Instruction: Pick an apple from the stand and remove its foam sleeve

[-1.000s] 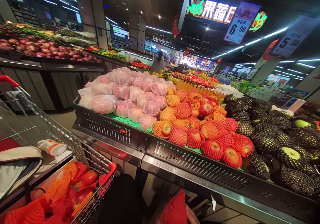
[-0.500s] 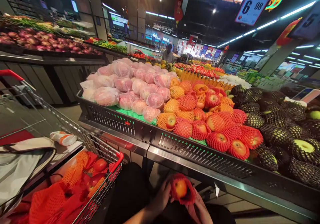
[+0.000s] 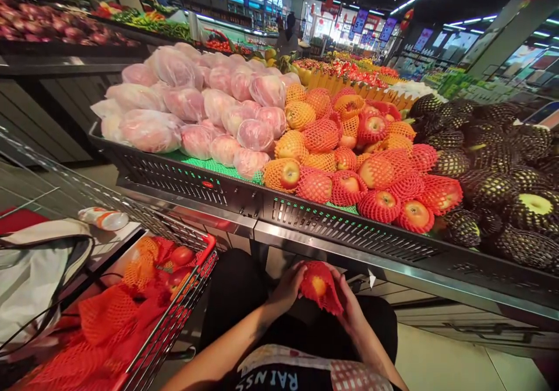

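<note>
Yellow-red round apple (image 3: 319, 286) in red foam-mesh sleeve (image 3: 331, 299), below black slotted plastic crate (image 3: 349, 229); fingers of left hand (image 3: 285, 289) and right hand (image 3: 350, 305) grasp it from opposite sides. Versus 0.5 s ago, sleeve mouth droops; judged: fruit partly bared, not unsleeved.

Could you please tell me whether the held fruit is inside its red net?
Inside: the red net surrounds the fruit, leaving a yellowish patch visible.

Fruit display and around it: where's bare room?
Floor between the right knee and display base; narrow steel ledge under the black baskets. Crowded: netted apples, wrapped pink fruit, loaded cart.
</note>
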`<state>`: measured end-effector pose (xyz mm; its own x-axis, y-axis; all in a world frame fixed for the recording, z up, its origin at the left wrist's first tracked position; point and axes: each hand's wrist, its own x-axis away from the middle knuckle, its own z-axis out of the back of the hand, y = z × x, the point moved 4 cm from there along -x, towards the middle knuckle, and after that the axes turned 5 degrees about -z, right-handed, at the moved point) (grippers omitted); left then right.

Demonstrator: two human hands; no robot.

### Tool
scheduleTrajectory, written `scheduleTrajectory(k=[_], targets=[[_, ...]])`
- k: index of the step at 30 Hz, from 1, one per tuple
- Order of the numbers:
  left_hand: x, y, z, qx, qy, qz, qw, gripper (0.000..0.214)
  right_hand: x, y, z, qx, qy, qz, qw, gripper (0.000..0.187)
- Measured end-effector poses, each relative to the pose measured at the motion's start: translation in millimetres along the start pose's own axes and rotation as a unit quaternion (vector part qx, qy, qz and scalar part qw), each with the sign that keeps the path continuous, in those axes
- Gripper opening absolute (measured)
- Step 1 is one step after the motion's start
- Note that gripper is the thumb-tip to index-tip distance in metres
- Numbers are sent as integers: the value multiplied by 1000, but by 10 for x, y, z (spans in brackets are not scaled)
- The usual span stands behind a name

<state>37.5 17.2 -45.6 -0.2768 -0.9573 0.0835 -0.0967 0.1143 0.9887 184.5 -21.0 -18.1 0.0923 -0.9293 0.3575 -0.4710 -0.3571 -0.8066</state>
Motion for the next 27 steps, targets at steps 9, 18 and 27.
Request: scheduleTrajectory(k=[9, 18, 27], targets=[[-1, 89, 19, -129, 21, -32, 991, 32, -34, 332, 151, 67, 45, 46, 996, 58], [-101, -42, 51, 180, 38, 165, 969, 56, -41, 509, 132, 11, 8, 18, 1000, 52], [-174, -275, 10, 133, 0, 87, 987, 60, 25, 650, -9, -31, -64, -42, 997, 65]])
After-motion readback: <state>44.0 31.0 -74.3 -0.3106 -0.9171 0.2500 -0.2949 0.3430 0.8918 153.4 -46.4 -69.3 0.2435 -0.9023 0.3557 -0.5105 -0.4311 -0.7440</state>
